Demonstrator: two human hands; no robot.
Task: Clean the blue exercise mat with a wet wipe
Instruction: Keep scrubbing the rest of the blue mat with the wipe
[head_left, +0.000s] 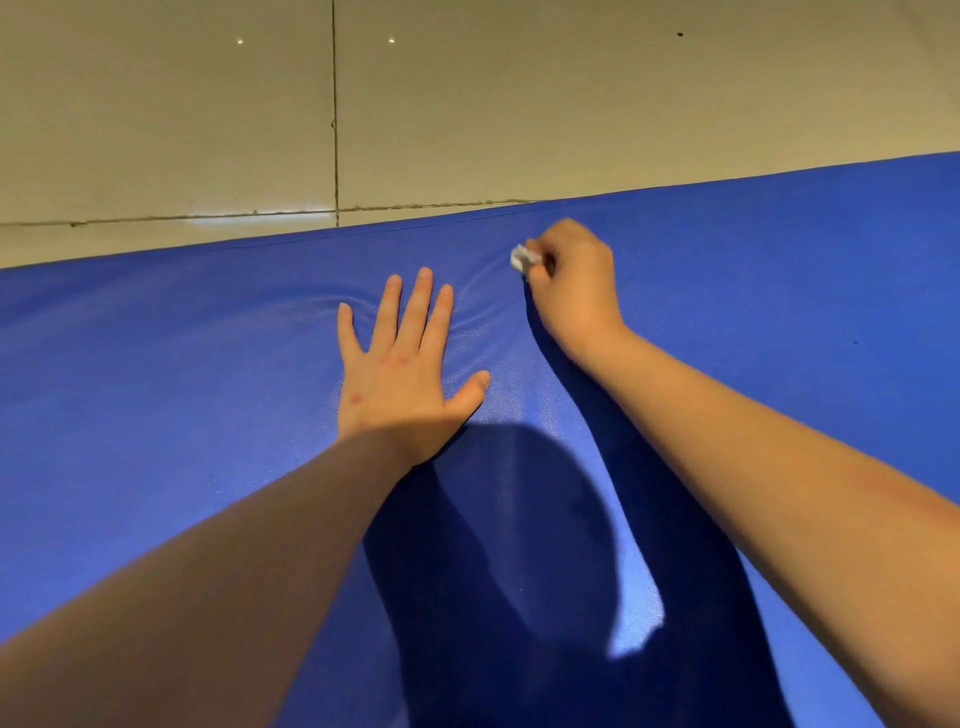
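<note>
Pinching a wipe (523, 258) — right hand (574, 283), left hand (402, 366) flat on mat (156, 364)

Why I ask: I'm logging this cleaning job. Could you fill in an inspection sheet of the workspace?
Surface: blue mat, lying on the floor, wrinkled and dented around the left hand.
Job's things: white wipe, balled small, near the mat's far edge.
Clutter: nothing seen.
Grips: left hand flat, fingers spread, pressing the mat; right hand pinches the wipe.
Cables: nothing seen.
Surroundings: beige floor tiles with dark joints beyond the mat.
</note>
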